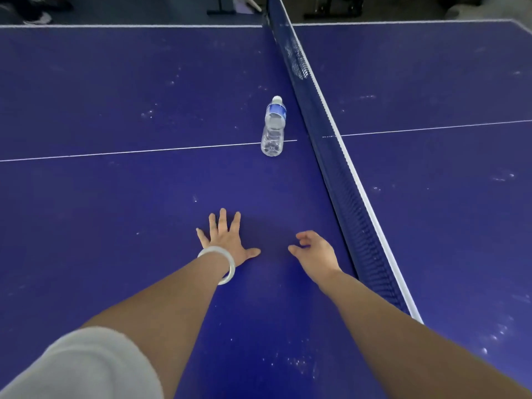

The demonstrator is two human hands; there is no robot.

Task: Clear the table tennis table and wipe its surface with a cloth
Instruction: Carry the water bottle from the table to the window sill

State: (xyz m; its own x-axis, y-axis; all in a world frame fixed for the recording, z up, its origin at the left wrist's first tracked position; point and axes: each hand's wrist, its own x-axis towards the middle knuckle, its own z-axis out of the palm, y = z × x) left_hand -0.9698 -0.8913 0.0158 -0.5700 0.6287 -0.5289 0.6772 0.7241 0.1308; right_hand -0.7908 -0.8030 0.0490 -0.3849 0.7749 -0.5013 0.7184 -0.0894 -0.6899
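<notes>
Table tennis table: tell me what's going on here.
A person leans over the blue table tennis table with both bare arms stretched forward. The left hand, with a pale bangle at the wrist, is spread flat at the surface. The right hand is loosely curled beside the net and holds nothing. A plastic water bottle stands upright beyond both hands, untouched. No cloth is in view, and the surface is smudged.

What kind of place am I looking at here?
Probably an indoor games or recreation room: a blue table tennis table with white lines, its net stretched across, and a water bottle standing on it.
</notes>
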